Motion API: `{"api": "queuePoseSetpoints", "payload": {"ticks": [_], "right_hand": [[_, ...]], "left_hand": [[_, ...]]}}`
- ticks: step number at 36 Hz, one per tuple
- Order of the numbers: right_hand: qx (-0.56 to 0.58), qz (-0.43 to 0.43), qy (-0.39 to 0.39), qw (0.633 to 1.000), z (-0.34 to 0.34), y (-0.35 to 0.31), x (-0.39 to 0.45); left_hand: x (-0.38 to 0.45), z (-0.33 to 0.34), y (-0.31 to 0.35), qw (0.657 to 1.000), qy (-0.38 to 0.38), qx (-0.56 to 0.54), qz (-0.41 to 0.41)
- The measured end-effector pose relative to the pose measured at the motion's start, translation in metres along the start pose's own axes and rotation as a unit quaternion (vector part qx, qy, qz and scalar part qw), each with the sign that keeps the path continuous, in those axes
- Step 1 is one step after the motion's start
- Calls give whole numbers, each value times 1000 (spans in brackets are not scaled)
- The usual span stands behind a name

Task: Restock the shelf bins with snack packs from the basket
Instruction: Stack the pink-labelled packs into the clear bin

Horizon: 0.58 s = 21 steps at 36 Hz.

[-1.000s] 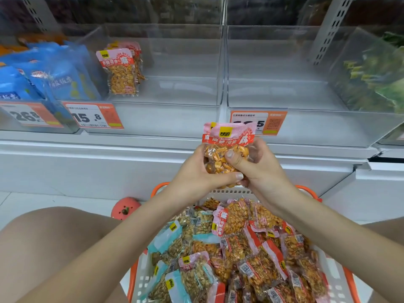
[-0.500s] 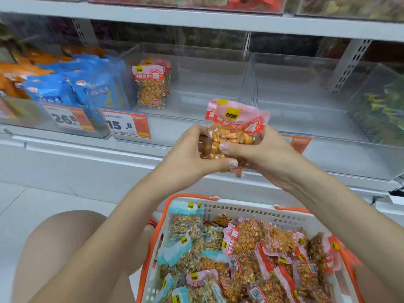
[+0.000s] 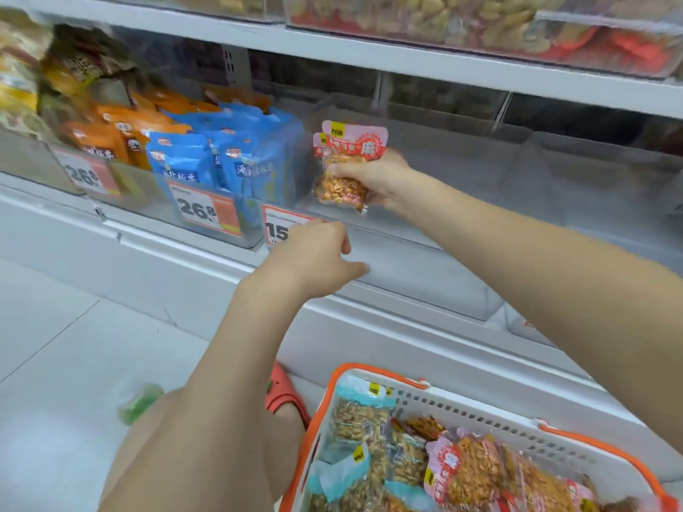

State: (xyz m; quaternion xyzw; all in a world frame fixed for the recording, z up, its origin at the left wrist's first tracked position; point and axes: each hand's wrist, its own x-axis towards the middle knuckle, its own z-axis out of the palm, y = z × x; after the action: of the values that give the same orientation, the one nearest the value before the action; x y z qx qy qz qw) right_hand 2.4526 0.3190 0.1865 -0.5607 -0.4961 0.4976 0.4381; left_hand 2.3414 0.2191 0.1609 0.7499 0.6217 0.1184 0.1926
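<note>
Your right hand (image 3: 380, 179) is grasping the pink snack pack (image 3: 347, 166) inside the clear shelf bin (image 3: 480, 164), fingers clenched round its middle, just beside the packs already standing there. You are best standing it upright against them before letting go. Your left hand (image 3: 314, 255) is hovering released near the price tag (image 3: 281, 225). The bin's floor is hard to make out, and the basket (image 3: 462, 408) is cut off below.
</note>
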Motion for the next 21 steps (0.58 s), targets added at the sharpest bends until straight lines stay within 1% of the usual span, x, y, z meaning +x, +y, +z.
{"api": "queuePoseSetpoints", "payload": {"ticks": [4,5,6,8,10,11,12,14,16,18,21], "right_hand": [[47,-33,-67,996,16,26,30],[34,-43,-69,996,20,33,39],[-1,-52,-55,997,23,37,48],[-127,-77,-3,989,27,42,63],[-255,-91,56,961,24,47,71],[-280,-93,64,953,22,50,72],[-282,-89,60,953,21,53,73],[-240,-66,32,968,21,59,75],[-146,-20,5,989,21,61,76],[-54,15,-6,998,19,59,75],[-49,18,-6,999,15,60,75]], "left_hand": [[5,-5,-3,1000,-10,-5,4],[5,-5,-4,1000,-15,-4,4],[5,-5,-4,1000,-21,0,5],[6,-5,-4,1000,-30,6,7],[6,-5,-2,999,-33,6,8],[5,-6,0,999,-34,5,6],[5,-6,1,999,-36,4,3],[5,-5,3,999,-38,0,-2],[4,-4,5,999,-37,2,-5],[3,-4,7,999,-43,12,-6],[1,-5,10,998,-52,20,-12]]}}
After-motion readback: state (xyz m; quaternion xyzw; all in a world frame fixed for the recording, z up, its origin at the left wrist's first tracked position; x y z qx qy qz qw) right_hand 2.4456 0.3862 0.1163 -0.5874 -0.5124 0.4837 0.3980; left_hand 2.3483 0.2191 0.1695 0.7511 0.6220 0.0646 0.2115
